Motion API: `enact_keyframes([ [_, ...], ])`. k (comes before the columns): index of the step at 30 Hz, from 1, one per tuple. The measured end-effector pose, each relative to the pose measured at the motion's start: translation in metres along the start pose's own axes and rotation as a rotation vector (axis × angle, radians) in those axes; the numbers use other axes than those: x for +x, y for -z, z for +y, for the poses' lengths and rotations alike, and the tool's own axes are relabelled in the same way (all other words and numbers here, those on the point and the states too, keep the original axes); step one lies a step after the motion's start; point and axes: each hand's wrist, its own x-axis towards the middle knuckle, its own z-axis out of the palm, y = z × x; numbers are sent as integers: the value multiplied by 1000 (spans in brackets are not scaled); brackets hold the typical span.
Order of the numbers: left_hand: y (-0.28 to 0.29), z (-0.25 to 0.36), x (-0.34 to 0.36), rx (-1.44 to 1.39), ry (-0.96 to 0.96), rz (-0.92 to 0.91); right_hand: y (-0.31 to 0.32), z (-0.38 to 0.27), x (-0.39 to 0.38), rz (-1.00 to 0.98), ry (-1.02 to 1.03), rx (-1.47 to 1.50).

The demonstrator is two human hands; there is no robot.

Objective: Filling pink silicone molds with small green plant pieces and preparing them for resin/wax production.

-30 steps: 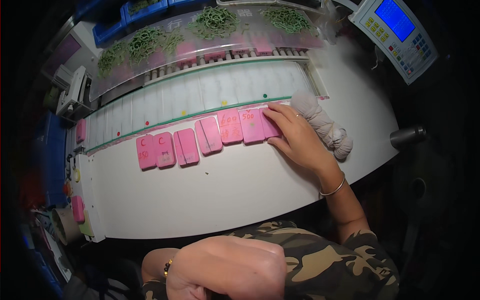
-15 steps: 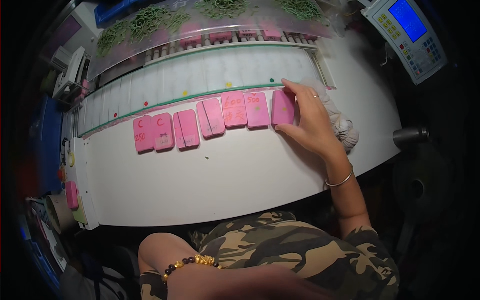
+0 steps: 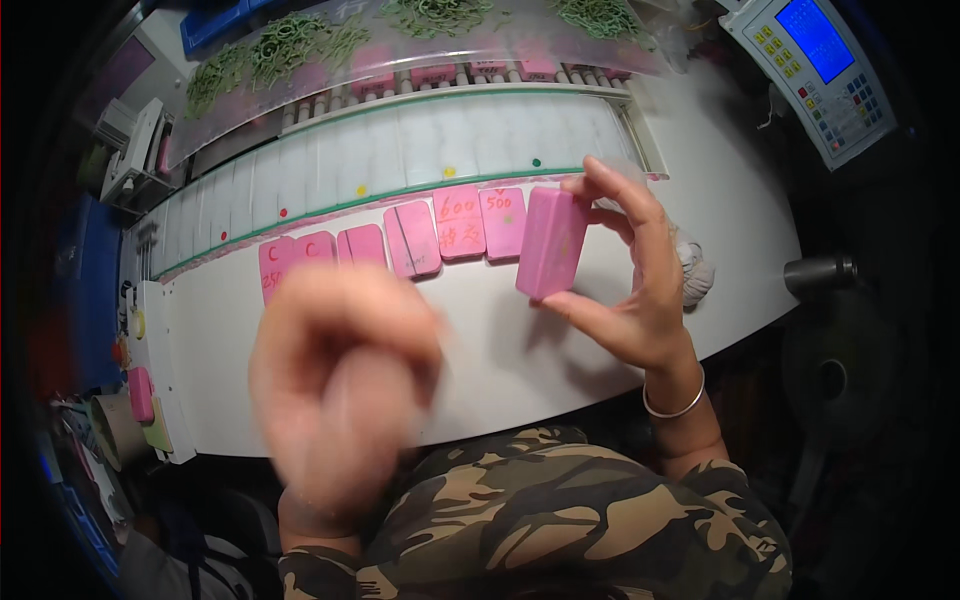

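My right hand (image 3: 640, 285) holds a pink rectangular block (image 3: 552, 243) upright by its ends, between thumb and fingertips, a little above the white table. Left of it stands a curved row of several similar pink blocks (image 3: 412, 240) with handwritten marks on their tops; some also bear a dark line. Close to the camera, my left hand (image 3: 345, 380) is smeared by motion. Its fingers look curled, but whether anything is in them cannot be made out. It hides part of the row's left end.
Behind the row runs a white strip (image 3: 400, 150) edged in green with coloured dots. Bundles of green bands (image 3: 440, 14) lie on a clear sheet at the back. A keypad device with a blue screen (image 3: 812, 40) stands far right, near a pale cloth bundle (image 3: 695, 270) and dark cylinder (image 3: 820, 273).
My right hand has lifted the rightmost pink block off the table and drawn it nearer. My left hand has come up from the lower edge over the table's left part.
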Motion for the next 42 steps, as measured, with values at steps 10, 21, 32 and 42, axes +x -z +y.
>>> enact_keyframes([
  [10,35,-43,-1,-50,411,22,-19,-21,-5,-260,104,223],
  [21,29,-61,6,899,19,-104,-33,-17,-29,-327,-283,305],
  [32,42,-58,22,320,102,66,-25,-11,-16,-119,-508,729],
  [42,37,-72,21,-74,-24,260,-42,-11,-10,33,-484,802],
])
